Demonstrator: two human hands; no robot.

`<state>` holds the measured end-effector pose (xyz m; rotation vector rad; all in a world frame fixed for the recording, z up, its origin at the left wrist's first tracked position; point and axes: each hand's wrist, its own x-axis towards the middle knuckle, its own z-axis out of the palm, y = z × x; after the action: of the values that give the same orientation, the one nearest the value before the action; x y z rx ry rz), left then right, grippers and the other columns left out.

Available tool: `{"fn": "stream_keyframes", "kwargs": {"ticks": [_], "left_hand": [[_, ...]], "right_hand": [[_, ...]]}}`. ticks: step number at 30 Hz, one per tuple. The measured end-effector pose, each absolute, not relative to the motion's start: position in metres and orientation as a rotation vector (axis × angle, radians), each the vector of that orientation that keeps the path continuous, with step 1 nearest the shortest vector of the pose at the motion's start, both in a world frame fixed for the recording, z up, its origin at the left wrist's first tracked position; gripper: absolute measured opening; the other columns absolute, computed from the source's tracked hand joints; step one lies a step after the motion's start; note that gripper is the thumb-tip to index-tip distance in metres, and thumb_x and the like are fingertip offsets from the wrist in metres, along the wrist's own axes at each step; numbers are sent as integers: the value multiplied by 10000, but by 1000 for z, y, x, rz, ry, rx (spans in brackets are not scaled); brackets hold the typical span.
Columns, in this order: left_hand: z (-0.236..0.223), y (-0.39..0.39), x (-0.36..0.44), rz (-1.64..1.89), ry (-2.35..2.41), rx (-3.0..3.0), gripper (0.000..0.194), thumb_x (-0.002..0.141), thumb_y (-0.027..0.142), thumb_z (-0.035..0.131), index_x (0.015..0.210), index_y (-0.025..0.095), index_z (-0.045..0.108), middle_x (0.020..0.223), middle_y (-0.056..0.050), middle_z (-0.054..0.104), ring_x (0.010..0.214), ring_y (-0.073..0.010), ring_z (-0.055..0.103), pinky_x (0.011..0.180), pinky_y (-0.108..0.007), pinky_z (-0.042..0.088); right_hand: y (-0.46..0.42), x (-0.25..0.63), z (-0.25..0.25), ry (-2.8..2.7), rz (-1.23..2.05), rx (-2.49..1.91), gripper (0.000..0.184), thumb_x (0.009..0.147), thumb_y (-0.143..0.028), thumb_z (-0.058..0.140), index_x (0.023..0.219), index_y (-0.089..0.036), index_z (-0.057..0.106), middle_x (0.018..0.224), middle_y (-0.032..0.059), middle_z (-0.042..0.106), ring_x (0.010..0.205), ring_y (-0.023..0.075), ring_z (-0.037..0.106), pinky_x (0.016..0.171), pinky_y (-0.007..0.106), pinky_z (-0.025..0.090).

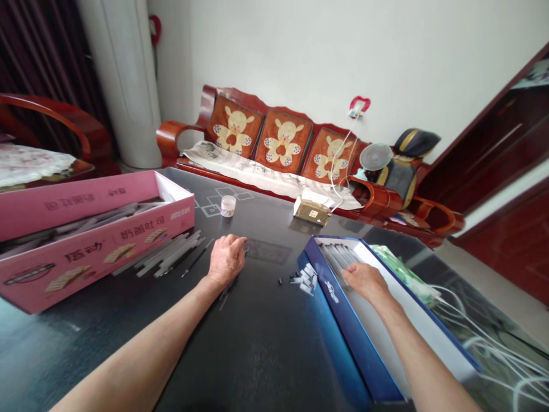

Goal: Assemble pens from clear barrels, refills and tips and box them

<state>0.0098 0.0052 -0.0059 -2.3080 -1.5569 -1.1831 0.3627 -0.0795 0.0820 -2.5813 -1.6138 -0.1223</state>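
The person's right hand (pixel 364 283) is lying palm down inside a long blue box (pixel 343 320), its grip flat and open and holding nothing that I can see. Just ahead of it and towards the left, a bundle of grey sticks (pixel 338 257) is lying in the box, its long axis running along the box's length. The right hand is clearly the nearer one to them, and the box's low blue wall is standing between them and the left hand (pixel 226 260).

That hand is resting flat on the dark table (pixel 257 355), its grip open and empty, beside a loose heap of pale sticks (pixel 167 254) spilling in front of a pink carton (pixel 72 269). A small cluster of white pieces (pixel 305 280) is sitting between the hands, just outside the blue box.
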Motion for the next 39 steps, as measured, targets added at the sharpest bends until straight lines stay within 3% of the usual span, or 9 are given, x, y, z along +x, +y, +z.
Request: {"fn": "stream_keyframes", "kwargs": {"ticks": [3, 6, 12, 18, 24, 31, 39], "left_hand": [[-4, 3, 11, -1114, -1565, -2333, 292, 880, 190, 422, 1032, 216, 669, 878, -74, 646, 817, -208, 555, 763, -325, 393], [0, 0, 10, -1058, -1593, -2332, 293, 886, 206, 419, 1032, 219, 673, 854, -74, 634, 823, -210, 554, 760, -323, 385], [14, -2, -1, -928, -1745, -2244, 318, 873, 203, 422, 1047, 215, 687, 855, -88, 636, 842, -233, 571, 761, -337, 402], [29, 5, -24, -679, -1985, -2241, 347, 853, 220, 413, 1042, 198, 704, 934, -121, 672, 914, -268, 620, 792, -356, 463], [46, 12, -47, -454, -2210, -2239, 346, 832, 248, 419, 1012, 222, 713, 992, -100, 712, 915, -251, 661, 735, -306, 500], [71, 4, -80, -221, -2266, -2118, 340, 832, 298, 408, 932, 222, 724, 942, -106, 718, 900, -267, 666, 738, -326, 507], [58, 6, -85, 12, -2312, -2128, 300, 815, 275, 448, 907, 154, 707, 959, -166, 704, 895, -303, 668, 728, -368, 509]], "right_hand": [[-84, 349, 90, -1661, -252, -2392, 266, 771, -384, 581, 869, -175, 713, 806, 113, 710, 719, 233, 656, 623, 303, 438], [-93, 310, 96, -1749, -366, -2001, 194, 811, -310, 527, 832, -196, 683, 791, 73, 680, 724, 199, 633, 681, 288, 446], [-106, 197, 50, -1829, -68, -1452, 199, 894, -223, 444, 917, -202, 641, 848, 60, 638, 778, 169, 612, 726, 260, 462], [-102, 173, 3, -1846, 88, -1376, 207, 881, -172, 442, 912, -203, 644, 850, 62, 635, 800, 175, 615, 754, 269, 475], [-97, 182, 4, -1768, 138, -1368, 185, 846, -160, 471, 843, -207, 650, 793, 44, 644, 751, 170, 616, 701, 262, 465], [-93, 182, 1, -1776, 174, -1392, 171, 843, -155, 480, 834, -208, 643, 795, 37, 642, 748, 167, 612, 702, 252, 446], [-95, 181, 2, -1795, 186, -1419, 173, 852, -146, 476, 837, -205, 637, 808, 34, 635, 744, 158, 595, 699, 246, 434]]}}
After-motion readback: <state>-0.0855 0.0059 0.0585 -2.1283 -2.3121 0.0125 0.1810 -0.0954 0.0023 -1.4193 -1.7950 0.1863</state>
